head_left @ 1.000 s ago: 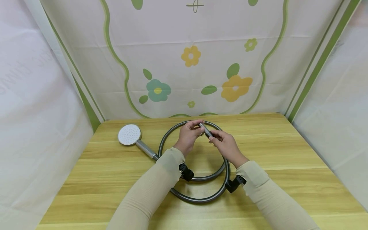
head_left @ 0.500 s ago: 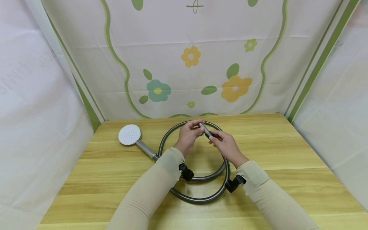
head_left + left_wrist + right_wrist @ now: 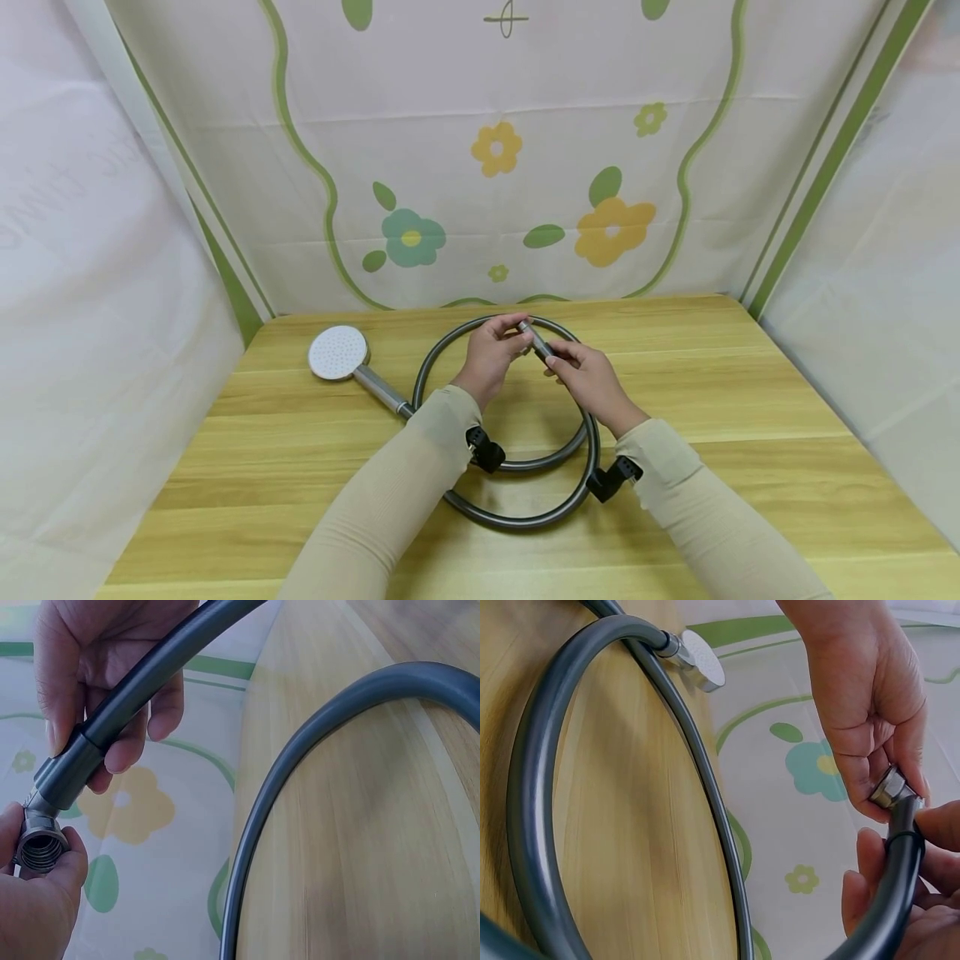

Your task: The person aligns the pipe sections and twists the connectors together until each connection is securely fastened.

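Note:
My left hand (image 3: 489, 354) pinches the silver nut (image 3: 40, 847) at one end of a dark grey shower hose (image 3: 525, 523). The nut's threaded opening shows in the left wrist view, where it sits bent at an angle to the hose. My right hand (image 3: 592, 379) grips the dark sleeve (image 3: 71, 769) just behind that nut, thumb on one side and fingers on the other. This end is held up above the table. A hand shower head (image 3: 339, 352) with a white face lies at left, its grey handle joined to the hose's other end, partly behind my left arm.
The hose lies in large loops on the wood-grain table (image 3: 720, 517) beneath both forearms. Behind the table hangs a white cloth (image 3: 525, 225) printed with flowers, and pale cloth walls stand at both sides. Black camera mounts (image 3: 486, 450) sit at the wrists.

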`<action>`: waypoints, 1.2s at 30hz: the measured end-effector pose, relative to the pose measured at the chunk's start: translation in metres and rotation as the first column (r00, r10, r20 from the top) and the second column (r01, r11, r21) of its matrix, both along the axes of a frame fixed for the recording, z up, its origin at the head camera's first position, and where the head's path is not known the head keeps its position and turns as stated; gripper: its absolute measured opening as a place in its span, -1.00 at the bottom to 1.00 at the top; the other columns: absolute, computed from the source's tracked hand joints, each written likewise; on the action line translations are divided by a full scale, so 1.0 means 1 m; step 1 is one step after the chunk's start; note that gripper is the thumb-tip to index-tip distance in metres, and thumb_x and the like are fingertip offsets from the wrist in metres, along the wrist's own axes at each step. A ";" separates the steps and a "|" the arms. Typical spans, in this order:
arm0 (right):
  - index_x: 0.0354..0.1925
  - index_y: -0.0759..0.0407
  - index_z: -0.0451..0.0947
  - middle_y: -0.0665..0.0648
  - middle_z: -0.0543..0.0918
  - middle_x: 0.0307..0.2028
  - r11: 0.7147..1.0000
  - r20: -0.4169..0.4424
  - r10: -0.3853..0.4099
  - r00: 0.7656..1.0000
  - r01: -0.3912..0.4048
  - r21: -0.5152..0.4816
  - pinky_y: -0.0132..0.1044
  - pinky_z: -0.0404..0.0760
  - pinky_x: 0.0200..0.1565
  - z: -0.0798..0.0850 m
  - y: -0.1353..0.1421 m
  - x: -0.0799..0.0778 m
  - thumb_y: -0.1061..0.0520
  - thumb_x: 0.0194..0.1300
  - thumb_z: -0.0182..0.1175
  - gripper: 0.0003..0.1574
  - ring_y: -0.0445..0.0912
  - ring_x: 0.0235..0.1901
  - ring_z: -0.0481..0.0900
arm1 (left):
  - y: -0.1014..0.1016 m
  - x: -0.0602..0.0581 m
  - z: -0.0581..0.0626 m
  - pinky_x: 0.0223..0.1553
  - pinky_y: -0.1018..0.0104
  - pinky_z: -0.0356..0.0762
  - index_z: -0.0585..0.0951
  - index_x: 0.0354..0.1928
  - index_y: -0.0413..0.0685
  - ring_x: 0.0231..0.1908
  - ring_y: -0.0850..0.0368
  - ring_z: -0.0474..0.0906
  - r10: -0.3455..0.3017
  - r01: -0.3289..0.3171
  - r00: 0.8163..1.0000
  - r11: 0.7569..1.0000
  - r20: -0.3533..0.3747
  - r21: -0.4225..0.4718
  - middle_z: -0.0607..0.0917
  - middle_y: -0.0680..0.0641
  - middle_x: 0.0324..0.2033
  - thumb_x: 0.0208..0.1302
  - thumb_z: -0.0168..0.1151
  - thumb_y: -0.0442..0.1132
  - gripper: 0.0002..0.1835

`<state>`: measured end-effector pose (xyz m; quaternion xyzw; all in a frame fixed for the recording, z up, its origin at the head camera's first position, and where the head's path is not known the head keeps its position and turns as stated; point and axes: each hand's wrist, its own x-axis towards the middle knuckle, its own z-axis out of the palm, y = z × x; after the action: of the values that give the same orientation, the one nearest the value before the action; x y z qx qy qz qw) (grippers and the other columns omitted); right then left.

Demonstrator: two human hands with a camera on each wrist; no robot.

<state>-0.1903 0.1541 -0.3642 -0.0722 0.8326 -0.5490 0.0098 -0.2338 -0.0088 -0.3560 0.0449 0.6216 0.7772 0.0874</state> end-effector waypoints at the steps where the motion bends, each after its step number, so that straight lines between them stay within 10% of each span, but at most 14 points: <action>1: 0.24 0.35 0.42 0.35 0.59 0.00 1.000 0.000 0.001 1.000 -0.001 0.003 -0.13 0.65 -0.10 0.000 0.000 0.000 0.11 0.48 0.03 -0.52 0.07 -0.09 0.63 | 0.000 0.000 0.000 0.08 0.20 0.55 0.59 0.14 -0.16 -0.01 0.07 0.55 -0.001 0.001 1.000 1.000 0.002 0.000 0.58 -0.12 0.07 0.29 0.22 -0.44 -0.63; 36: 0.23 0.41 0.40 0.39 0.55 0.01 0.994 0.092 0.029 0.995 -0.019 -0.106 0.01 0.60 0.02 -0.001 0.005 -0.004 0.14 0.50 -0.02 -0.53 -0.08 -0.16 0.62 | 0.002 -0.003 -0.004 0.03 0.26 0.57 0.58 0.14 -0.23 -0.14 0.16 0.56 -0.027 0.027 0.999 1.000 -0.033 0.015 0.60 -0.15 0.06 0.28 0.21 -0.47 -0.63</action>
<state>-0.1944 0.1591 -0.3649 -0.0567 0.8004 -0.5945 0.0516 -0.2369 -0.0066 -0.3602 0.0666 0.6161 0.7799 0.0873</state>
